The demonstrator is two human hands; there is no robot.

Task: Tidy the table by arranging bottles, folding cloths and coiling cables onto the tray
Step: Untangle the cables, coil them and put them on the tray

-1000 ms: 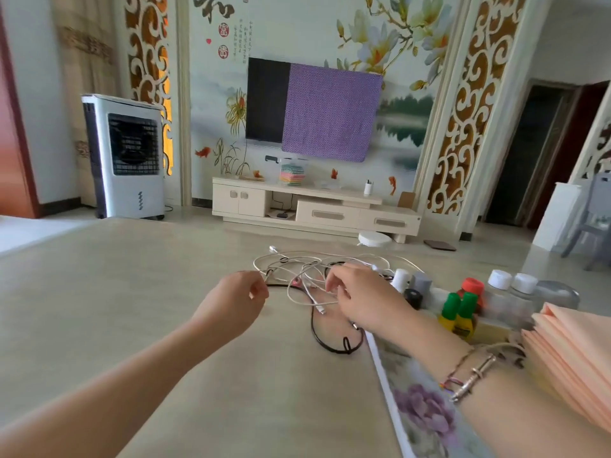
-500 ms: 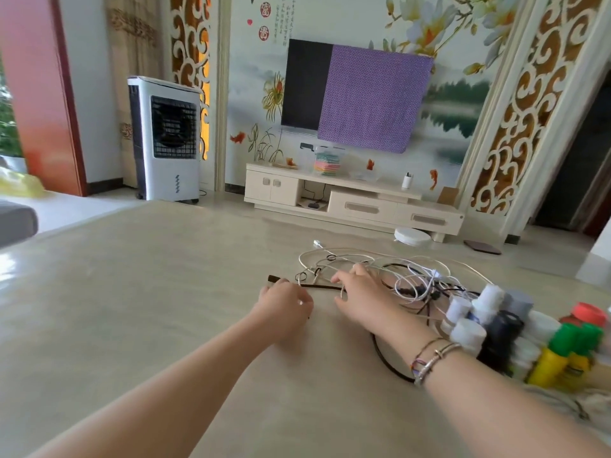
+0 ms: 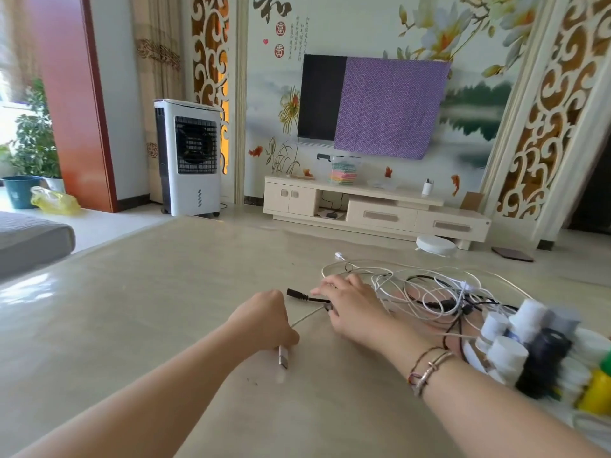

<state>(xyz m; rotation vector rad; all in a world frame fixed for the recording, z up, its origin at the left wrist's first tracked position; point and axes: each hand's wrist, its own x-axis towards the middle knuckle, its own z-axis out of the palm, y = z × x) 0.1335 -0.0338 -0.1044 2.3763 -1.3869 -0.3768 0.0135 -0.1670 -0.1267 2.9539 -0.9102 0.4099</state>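
A tangle of white and black cables (image 3: 426,292) lies on the beige table (image 3: 148,309). My left hand (image 3: 264,320) grips one white cable near its end; the USB plug (image 3: 283,358) sticks out below my fist. That cable runs taut to my right hand (image 3: 353,307), which rests palm down at the left edge of the tangle; whether it holds the cable I cannot tell. A black plug (image 3: 297,295) lies just beyond my fingers. Several bottles (image 3: 529,345) with white, black, green and yellow caps stand blurred at the right.
The table stretches wide to the left and towards me. Beyond its far edge are a white air cooler (image 3: 188,157), a low TV cabinet (image 3: 373,209) and a wall TV half covered by a purple cloth (image 3: 386,107).
My left hand has pulled a white cable end out of the tangle towards me, so the USB plug now shows. The view has swung left; the tray and folded cloths have left the frame.
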